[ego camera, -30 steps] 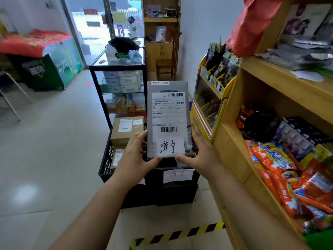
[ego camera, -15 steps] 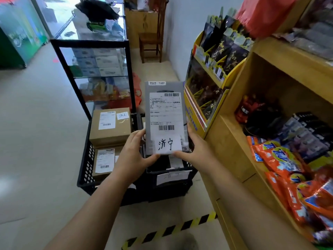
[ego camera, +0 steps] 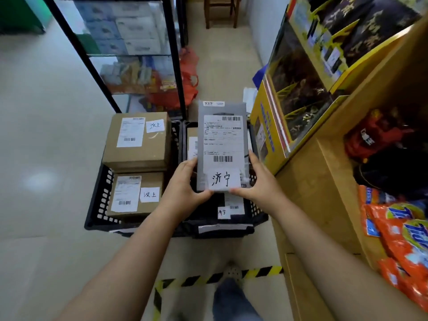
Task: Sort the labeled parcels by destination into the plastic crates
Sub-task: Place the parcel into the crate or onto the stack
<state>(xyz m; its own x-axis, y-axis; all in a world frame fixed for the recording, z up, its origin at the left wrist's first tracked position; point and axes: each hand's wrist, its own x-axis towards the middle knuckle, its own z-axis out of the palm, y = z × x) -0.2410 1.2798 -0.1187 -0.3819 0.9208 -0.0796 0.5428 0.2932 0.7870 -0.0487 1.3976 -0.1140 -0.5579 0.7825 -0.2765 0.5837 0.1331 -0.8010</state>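
Observation:
A flat grey parcel [ego camera: 222, 140] with a shipping label and a handwritten white tag is held upright over the right black crate [ego camera: 259, 218]. My left hand [ego camera: 183, 186] grips its lower left edge and my right hand [ego camera: 259, 181] grips its lower right edge. The right crate holds flat parcels, mostly hidden behind the grey one, and a tagged one [ego camera: 228, 210] shows below it. The left black crate [ego camera: 97, 205] holds two brown cardboard boxes, one at the back [ego camera: 139, 140] and one at the front [ego camera: 134, 195], each with a handwritten tag.
A black-framed glass cabinet [ego camera: 129, 54] stands behind the crates. A yellow display stand [ego camera: 301, 89] and wooden shelves [ego camera: 324, 193] with orange packets line the right. Yellow-black floor tape [ego camera: 208, 279] runs near my foot [ego camera: 234, 272]. Open tiled floor lies to the left.
The view has tilted down and come closer to the crates. The grey parcel, still held by both hands, has come lower over the right crate.

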